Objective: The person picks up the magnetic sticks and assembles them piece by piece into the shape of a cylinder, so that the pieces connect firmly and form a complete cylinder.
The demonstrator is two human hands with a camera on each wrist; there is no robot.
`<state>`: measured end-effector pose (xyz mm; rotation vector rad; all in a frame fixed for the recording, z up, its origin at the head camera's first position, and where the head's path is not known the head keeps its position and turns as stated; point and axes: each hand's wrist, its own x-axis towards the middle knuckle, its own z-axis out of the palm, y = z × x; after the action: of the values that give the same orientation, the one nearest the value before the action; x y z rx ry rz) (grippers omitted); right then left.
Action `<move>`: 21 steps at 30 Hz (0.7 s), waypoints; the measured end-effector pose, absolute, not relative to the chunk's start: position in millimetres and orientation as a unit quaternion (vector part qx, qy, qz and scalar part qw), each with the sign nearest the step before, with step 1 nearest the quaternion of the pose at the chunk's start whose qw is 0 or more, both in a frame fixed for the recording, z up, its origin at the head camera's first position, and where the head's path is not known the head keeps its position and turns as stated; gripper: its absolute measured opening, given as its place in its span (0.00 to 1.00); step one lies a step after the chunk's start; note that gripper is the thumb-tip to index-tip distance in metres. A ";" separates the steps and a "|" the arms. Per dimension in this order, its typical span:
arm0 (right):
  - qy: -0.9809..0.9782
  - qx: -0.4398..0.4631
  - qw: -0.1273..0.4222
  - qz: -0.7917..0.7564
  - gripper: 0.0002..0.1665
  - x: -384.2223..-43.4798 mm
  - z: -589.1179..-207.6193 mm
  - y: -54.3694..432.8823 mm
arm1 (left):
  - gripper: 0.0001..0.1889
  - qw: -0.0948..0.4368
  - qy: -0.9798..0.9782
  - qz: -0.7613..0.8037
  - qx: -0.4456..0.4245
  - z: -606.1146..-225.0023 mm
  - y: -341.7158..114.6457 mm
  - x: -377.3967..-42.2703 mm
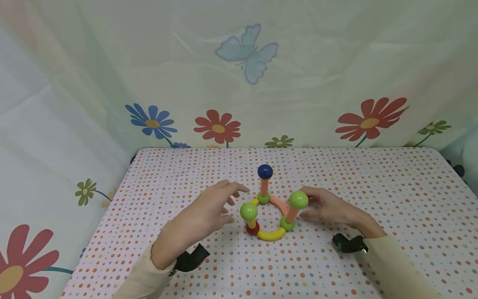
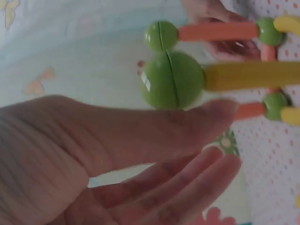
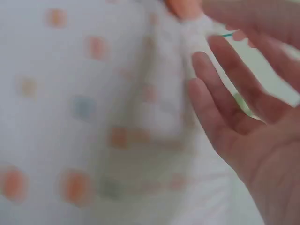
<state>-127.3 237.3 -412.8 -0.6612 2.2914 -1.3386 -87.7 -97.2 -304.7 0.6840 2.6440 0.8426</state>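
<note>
On the dotted tablecloth stands a toy of coloured rods and balls. Its base is a ring of two yellow curved rods (image 1: 271, 235) and a salmon curved rod (image 1: 279, 204), joined by a red ball (image 1: 252, 227) and two green balls. Three straight rods rise from it, two topped by green balls (image 1: 298, 199) and the rear one by a dark blue ball (image 1: 265, 171). To the left my left hand (image 1: 209, 209) hovers with fingers loosely extended, holding nothing. My right hand (image 1: 332, 207) is beside the right upright, fingers relaxed and partly hidden behind its green ball.
The table (image 1: 186, 174) has a dotted cloth, and a curtain with flowers and a butterfly (image 1: 248, 52) hangs behind it. A black strap (image 1: 191, 258) sits at the left wrist, and another black strap (image 1: 349, 243) at the right wrist.
</note>
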 end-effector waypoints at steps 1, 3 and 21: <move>0.825 -0.233 0.188 -0.478 0.22 -129.1 -405.6 238.2 | 0.29 0.130 0.921 0.292 0.223 -309.7 -100.6 -90.6; 0.839 -0.224 0.150 -0.473 0.18 -133.2 -387.9 236.2 | 0.25 0.106 0.931 0.289 0.194 -322.7 -107.0 -98.1; 0.864 -0.381 0.090 -0.316 0.19 -163.9 -293.4 158.9 | 0.11 0.105 0.957 0.223 0.153 -402.4 -92.7 -141.3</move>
<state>-163.9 158.9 -293.4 -1.1339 2.5696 -0.9405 -141.3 -92.7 -402.4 0.4514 2.8209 0.6563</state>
